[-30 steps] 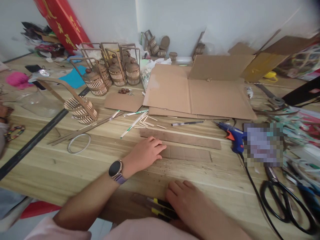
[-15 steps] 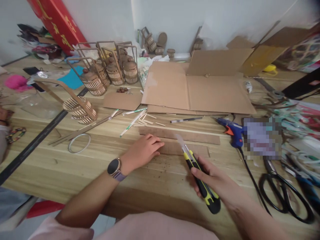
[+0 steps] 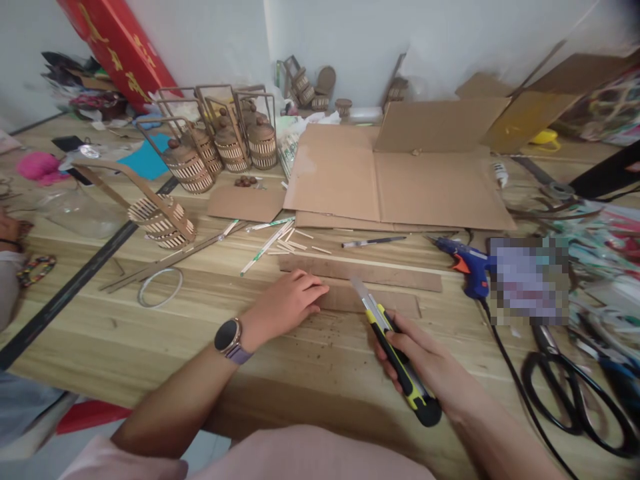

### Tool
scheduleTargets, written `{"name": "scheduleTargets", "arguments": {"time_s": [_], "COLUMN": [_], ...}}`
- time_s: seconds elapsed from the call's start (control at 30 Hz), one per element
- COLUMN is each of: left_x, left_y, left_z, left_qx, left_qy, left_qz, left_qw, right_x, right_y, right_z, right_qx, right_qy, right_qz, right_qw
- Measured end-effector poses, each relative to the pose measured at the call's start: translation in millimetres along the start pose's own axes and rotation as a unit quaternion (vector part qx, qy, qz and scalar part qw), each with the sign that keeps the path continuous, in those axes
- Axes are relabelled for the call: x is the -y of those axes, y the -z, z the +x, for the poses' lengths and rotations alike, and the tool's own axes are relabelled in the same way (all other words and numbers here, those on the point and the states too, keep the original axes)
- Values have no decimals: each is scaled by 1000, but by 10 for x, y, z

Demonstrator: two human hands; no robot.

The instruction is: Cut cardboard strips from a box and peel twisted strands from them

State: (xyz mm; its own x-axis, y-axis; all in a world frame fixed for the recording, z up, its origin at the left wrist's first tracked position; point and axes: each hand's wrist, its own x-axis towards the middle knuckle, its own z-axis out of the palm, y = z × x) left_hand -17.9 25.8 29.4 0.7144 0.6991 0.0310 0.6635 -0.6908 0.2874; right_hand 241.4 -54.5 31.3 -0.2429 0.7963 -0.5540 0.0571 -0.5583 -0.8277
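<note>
My right hand is wrapped round a yellow and black utility knife, its blade out and pointing up and left over a short brown strip. At the left end of that strip lies my left hand, palm down with its fingers lightly spread, covering part of it. A longer brown strip runs just behind both. Small dark crumbs dot the wood between my hands.
Behind are a cardboard sheet, a pen and small sticks. Lidded bamboo baskets stand back left, beyond an open one. At right lie a blue glue gun and black scissors. A person's arm shows far left.
The knife's blade has tilted slightly further left and lower in my right hand. My left hand stays in place; the view has shifted a little.
</note>
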Motion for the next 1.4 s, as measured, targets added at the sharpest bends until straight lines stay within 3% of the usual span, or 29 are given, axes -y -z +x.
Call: {"name": "scheduleTargets", "arguments": {"time_s": [0.27,0.47,0.63,0.9,1.2,1.4], "left_x": [1,7,32,42,47,56], "left_y": [8,-11,-30,-28,-48,-58], "left_z": [-1,-3,-1,-5,-6,-4], "left_qx": [3,-1,-7,-9,-13,-16], "left_qy": [-7,-12,-20,-24,-24,-25], "left_qz": [1,13,21,24,22,22], "left_qw": [1000,1000,1000,999,999,999], "right_x": [57,91,100,60,29,107], "right_y": [39,-13,-9,-50,-12,-40], "right_z": [-63,-80,-79,-88,-97,-140], "right_qx": [64,50,-2,12,6,28], "right_qy": [42,25,77,28,58,30], "right_qz": [-109,-170,-283,-171,-199,-152], "right_qw": [991,984,956,985,978,987]}}
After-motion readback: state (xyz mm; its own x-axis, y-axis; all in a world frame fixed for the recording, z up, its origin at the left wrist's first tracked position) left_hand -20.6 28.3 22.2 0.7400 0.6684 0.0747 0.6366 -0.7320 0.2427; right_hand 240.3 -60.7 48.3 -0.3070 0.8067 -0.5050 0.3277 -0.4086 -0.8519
